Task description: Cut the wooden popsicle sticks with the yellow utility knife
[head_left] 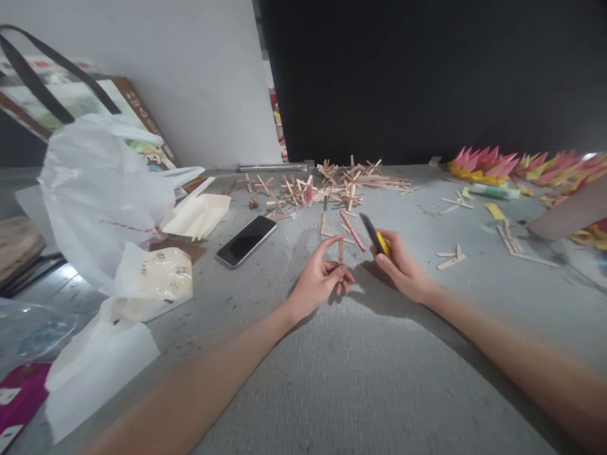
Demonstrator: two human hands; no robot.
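My left hand (pixel 318 278) is closed on a small wooden craft stick (pixel 340 250), pinched upright with the index fingertip at its top end. To its right, my right hand (pixel 402 268) grips a black and yellow utility knife (pixel 375 237), its dark front end slanting up and away to the left. Between and beyond the hands lies a pink patterned pencil (pixel 352 230). Loose craft sticks joined at an angle (pixel 323 224) rest just past my left fingers. Farther back is a heap of craft sticks (pixel 332 186), many of them crossed.
A smartphone (pixel 246 241) lies left of my hands. White plastic bags (pixel 99 196), a paper tray (pixel 199 216) and a wrapped block (pixel 165 275) crowd the left. Small stick pieces (pixel 453 257), a glue tube (pixel 496 191) and pink-yellow paper shapes (pixel 484 165) are at right. A dark panel (pixel 427 76) stands behind.
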